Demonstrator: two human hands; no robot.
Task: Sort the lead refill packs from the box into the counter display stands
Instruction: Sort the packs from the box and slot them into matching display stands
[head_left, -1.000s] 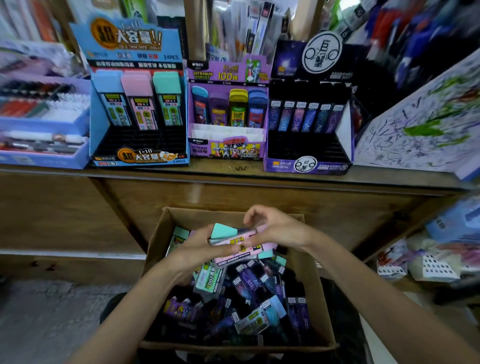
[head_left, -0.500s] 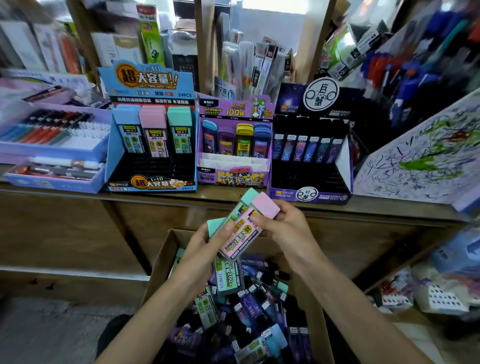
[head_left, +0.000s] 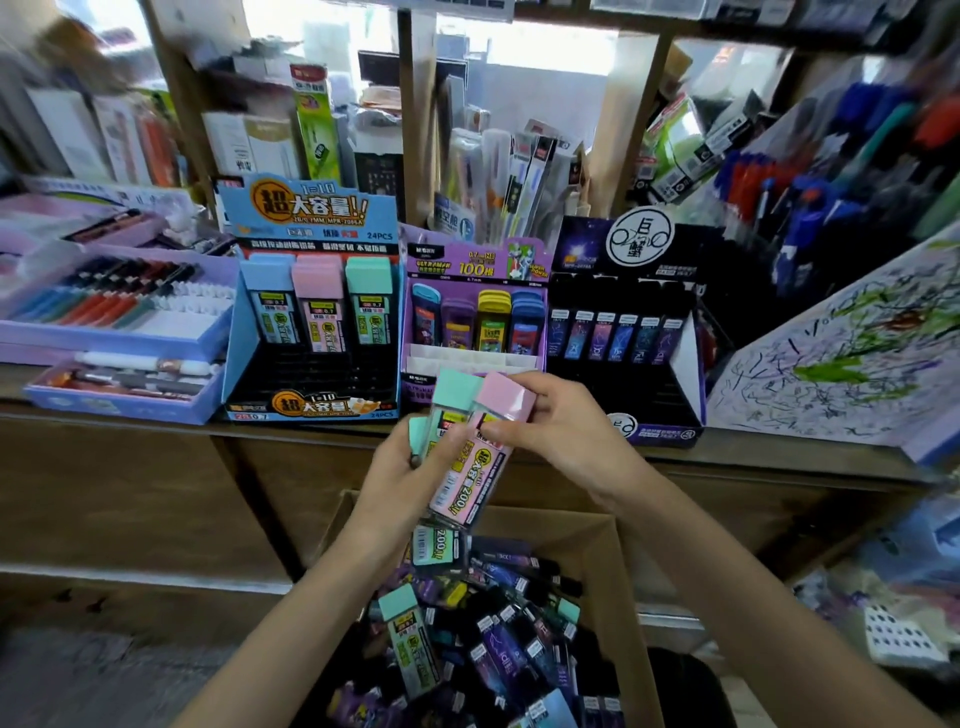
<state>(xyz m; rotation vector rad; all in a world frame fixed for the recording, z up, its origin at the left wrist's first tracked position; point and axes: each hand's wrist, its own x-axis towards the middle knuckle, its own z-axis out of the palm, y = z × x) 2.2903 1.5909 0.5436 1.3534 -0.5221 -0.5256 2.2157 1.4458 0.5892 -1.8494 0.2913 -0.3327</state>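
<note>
Above the box (head_left: 610, 561), I should slide the pink pack (head_left: 475, 473) free and seat it upright in the pink column of the blue stand (head_left: 240, 343) on the bench (head_left: 779, 449). My left grip (head_left: 400, 483) is curled round the green packs (head_left: 458, 391) beside it; my right grip (head_left: 563, 434) pinches the pink pack's cap.

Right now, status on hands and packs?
Left hand grips mint-capped packs. Right hand pinches pink-capped pack. Blue display stand ahead-left, unobstructed.
</note>
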